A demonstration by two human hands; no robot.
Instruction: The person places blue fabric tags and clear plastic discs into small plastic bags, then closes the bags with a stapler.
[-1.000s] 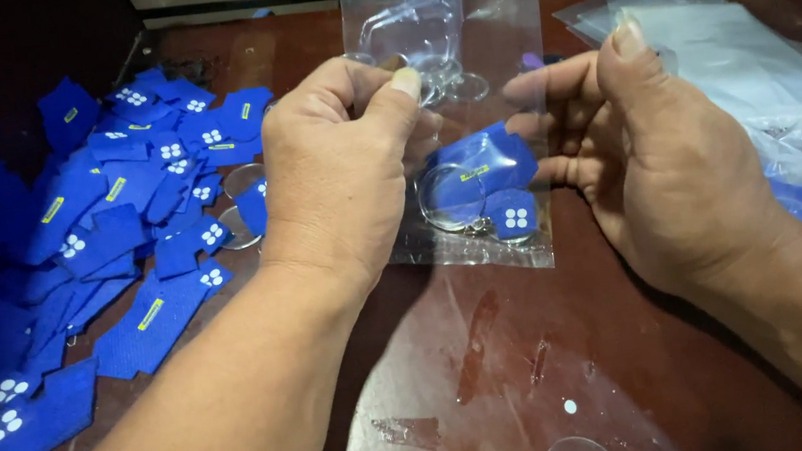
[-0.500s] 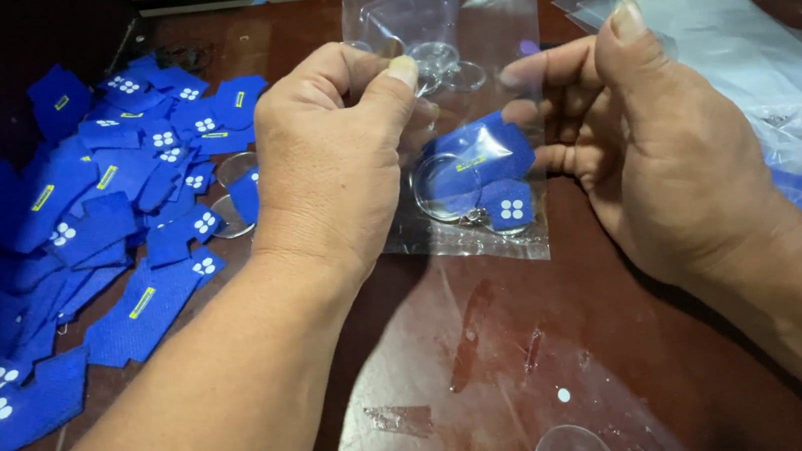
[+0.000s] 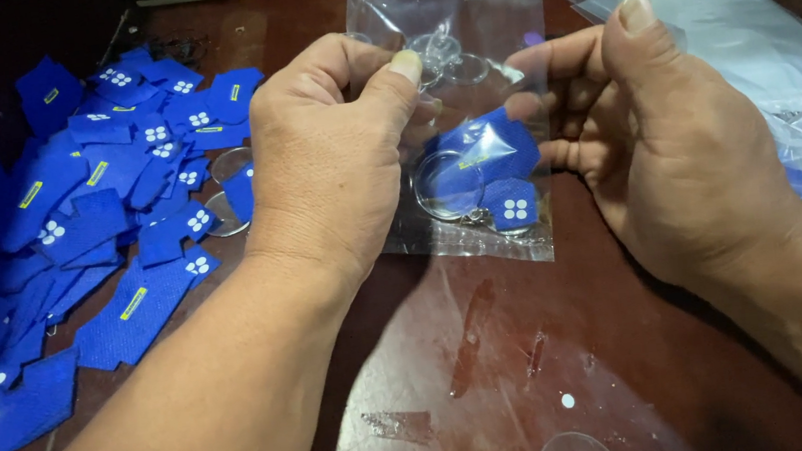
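Barely shifted, both hands, left hand (image 3: 334, 163) and right hand (image 3: 672, 134), pinch the clear bag (image 3: 457, 7) between them.

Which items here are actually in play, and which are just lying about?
In play:
- left hand
- right hand
- clear bag held by both
- blue fabric keyring inside it

Lying about:
- pile of blue keyrings
- stack of clear bags
- wooden table

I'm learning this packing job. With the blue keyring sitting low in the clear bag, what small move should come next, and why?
Probably fold the bag's open top shut: the blue keyring already lies at the bottom, and both the left hand and right hand pinch the bag upright.
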